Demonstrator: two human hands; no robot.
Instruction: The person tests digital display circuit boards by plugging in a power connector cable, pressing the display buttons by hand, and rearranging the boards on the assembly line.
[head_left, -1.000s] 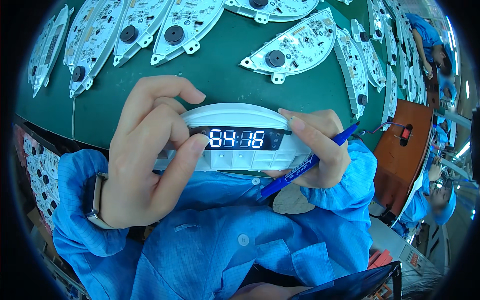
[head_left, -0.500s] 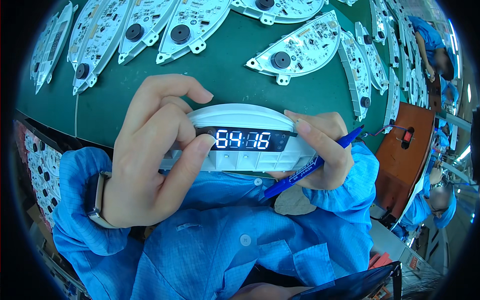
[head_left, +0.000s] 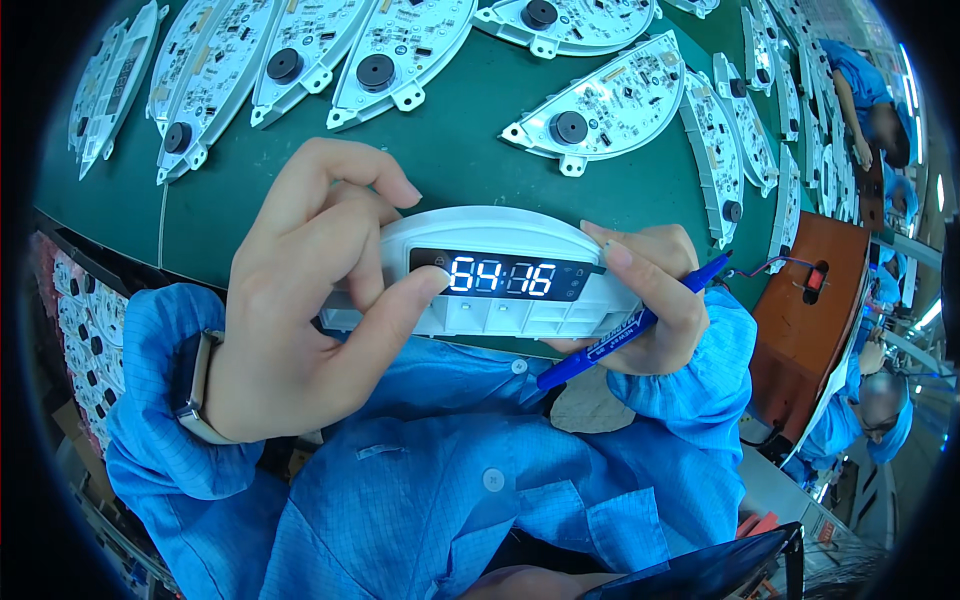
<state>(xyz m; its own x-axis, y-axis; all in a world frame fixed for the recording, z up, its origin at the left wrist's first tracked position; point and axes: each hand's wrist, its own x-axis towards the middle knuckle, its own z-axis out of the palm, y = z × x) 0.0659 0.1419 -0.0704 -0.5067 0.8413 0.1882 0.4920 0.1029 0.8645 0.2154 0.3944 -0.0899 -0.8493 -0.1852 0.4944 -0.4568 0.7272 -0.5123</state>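
A white curved display module (head_left: 500, 232) with a lit digital panel is held up before my chest. My left hand (head_left: 310, 290) is at its left end, thumb tip on the dark panel beside the glowing digits; the index finger is bent above, and other fingers are partly hidden. My right hand (head_left: 650, 300) grips the right end, thumb and forefinger at the upper edge. Across that same hand lies a blue marker pen (head_left: 625, 335), slanting up to the right; the rest of its fingers are hidden under the module.
Several white half-moon circuit board modules (head_left: 610, 105) with black round parts lie on the green table (head_left: 470, 130). More boards (head_left: 85, 330) lie at the left. A brown box (head_left: 805, 320) with a red part and wires stands right. Co-workers in blue (head_left: 855, 75) sit far right.
My left thumb has slid right along the panel toward the digits. The module has shifted slightly right, and the table's boards appear slightly lower and further right.
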